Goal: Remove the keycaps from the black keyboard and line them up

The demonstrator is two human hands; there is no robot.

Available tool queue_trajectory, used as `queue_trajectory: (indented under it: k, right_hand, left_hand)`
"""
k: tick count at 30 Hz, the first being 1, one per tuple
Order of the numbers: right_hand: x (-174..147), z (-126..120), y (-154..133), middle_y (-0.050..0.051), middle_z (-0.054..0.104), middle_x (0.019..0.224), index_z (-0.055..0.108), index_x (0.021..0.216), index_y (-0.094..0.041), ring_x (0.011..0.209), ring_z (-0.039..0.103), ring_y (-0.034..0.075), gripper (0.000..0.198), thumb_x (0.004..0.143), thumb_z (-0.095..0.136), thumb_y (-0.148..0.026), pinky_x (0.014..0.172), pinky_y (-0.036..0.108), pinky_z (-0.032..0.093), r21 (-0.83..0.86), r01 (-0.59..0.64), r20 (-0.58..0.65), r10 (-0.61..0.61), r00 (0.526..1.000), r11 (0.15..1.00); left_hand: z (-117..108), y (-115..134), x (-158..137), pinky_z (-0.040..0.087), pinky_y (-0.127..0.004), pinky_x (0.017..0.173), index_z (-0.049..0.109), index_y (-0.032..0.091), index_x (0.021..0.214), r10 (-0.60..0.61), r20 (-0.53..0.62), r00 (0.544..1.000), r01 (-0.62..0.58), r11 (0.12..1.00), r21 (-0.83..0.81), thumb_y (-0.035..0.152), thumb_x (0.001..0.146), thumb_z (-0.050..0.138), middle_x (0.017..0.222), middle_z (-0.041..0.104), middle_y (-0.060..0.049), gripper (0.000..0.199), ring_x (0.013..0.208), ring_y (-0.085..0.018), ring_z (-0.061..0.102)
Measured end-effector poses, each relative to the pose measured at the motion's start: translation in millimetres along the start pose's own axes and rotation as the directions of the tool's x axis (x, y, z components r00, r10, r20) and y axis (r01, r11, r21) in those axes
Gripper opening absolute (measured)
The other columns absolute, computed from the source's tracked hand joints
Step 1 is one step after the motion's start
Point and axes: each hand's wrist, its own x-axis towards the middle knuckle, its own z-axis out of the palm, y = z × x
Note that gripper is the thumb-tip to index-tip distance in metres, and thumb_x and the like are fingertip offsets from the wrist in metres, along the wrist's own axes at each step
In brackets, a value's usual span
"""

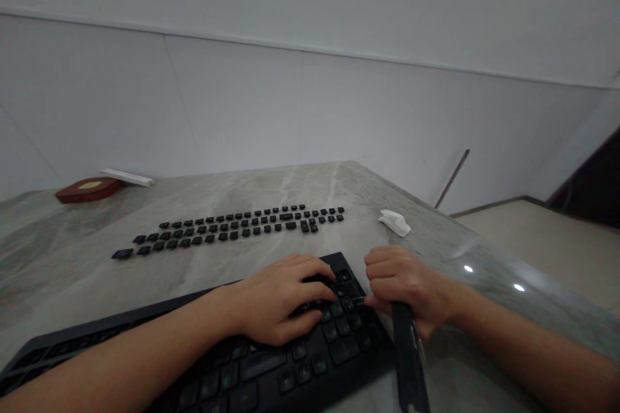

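A black keyboard [271,364] lies at an angle on the table, with keycaps in place on its right and near parts and bare key sockets along its far side. My left hand [285,297] rests on the right part, fingers stretched out and apart on the keys. At the keyboard's right edge, my right hand [400,281] is closed round a black-handled tool [409,361]. A thin metal tip sticks out from this hand to the left and reaches the keys near my left fingertips. The exact kind of tool is not clear.
Loose black keycaps [234,235] lie in rows on the grey marble-patterned table [252,187] beyond the keyboard. A crumpled white tissue [394,222] is at the right. A red-brown wooden box [90,190] and a white strip [126,177] lie at the far left by the wall.
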Motion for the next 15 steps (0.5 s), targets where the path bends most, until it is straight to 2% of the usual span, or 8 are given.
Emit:
queue_trajectory:
  k: [3, 10, 15]
  right_hand:
    - [2.3, -4.1, -1.6, -0.003, 0.038, 0.054, 0.028, 0.062, -0.023, 0.051, 0.031, 0.015, 0.031, 0.088, 0.043, -0.018, 0.054, 0.033, 0.018, 0.034, 0.016, -0.033, -0.015, 0.999, 0.999]
    - [0.0, -0.8, -0.1, -0.002, 0.041, 0.055, 0.033, 0.061, -0.022, 0.053, 0.033, 0.015, 0.028, 0.087, 0.045, -0.020, 0.055, 0.033, 0.019, 0.048, 0.008, 0.071, -0.011, 0.997, 0.999]
    - [0.2, 0.5, -1.7, -0.001, 0.045, 0.056, 0.038, 0.061, -0.021, 0.053, 0.034, 0.015, 0.026, 0.085, 0.047, -0.021, 0.056, 0.033, 0.018, -0.069, 0.034, 0.104, -0.026, 0.994, 0.997]
  left_hand:
    - [0.2, -0.2, 0.1, 0.046, -0.044, 0.101, 0.058, 0.018, 0.118, -0.001, 0.003, 1.000, 0.001, 1.000, 0.001, 0.021, 0.089, 0.052, 0.127, 0.055, -0.013, 0.030, 0.113, -0.026, 0.055]
    - [0.3, -0.6, -0.6, 0.046, -0.044, 0.101, 0.059, 0.016, 0.118, -0.010, 0.008, 1.000, 0.010, 1.000, 0.002, 0.021, 0.088, 0.053, 0.127, 0.055, -0.013, 0.031, 0.113, -0.026, 0.056]
    - [1.8, -0.7, -1.3, 0.046, -0.044, 0.101, 0.059, 0.017, 0.118, 0.000, -0.003, 1.000, 0.000, 1.000, -0.002, 0.021, 0.088, 0.052, 0.126, 0.055, -0.013, 0.030, 0.113, -0.026, 0.056]
